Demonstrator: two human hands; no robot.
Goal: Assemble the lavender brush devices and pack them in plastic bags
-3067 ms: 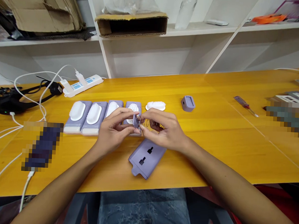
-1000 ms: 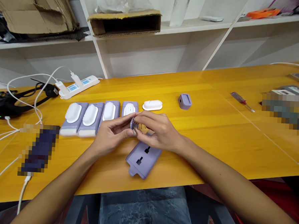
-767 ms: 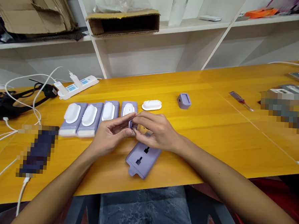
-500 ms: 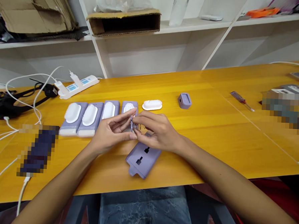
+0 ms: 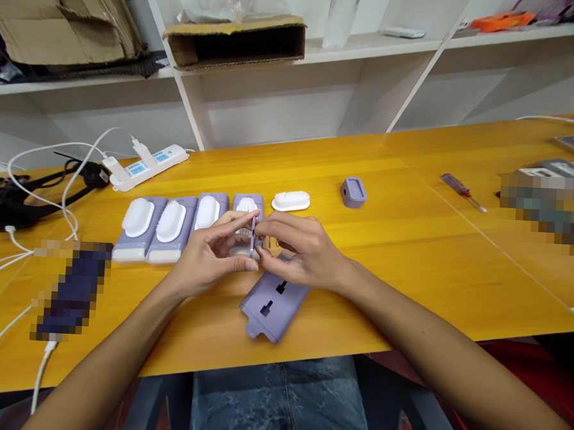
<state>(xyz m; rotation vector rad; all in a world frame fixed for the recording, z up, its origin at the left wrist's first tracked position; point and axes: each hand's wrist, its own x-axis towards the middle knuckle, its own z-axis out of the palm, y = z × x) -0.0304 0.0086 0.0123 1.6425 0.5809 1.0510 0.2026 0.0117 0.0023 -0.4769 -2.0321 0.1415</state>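
Between my fingertips a small lavender plastic part [image 5: 253, 236] stands edge-on, thin and upright. My left hand [image 5: 211, 253] pinches it from the left with thumb and forefinger, and my right hand [image 5: 298, 249] grips it from the right. Just below my hands lies a flat lavender plate [image 5: 273, 312] with two dark slots. Behind my left hand stands a row of lavender bases with white oval brush heads [image 5: 171, 225], the nearest one [image 5: 245, 222] partly hidden by my fingers.
A loose white brush head [image 5: 291, 201] and a lavender cap [image 5: 353, 192] lie on the yellow wooden table [image 5: 362, 257]. To the left are a white power strip [image 5: 145, 168] and cables; a screwdriver [image 5: 462, 192] lies right. White shelves stand behind.
The small lavender part has turned from a wider face to edge-on between my fingers. My hands have drawn slightly closer to the row of bases, and the view has shifted a little.
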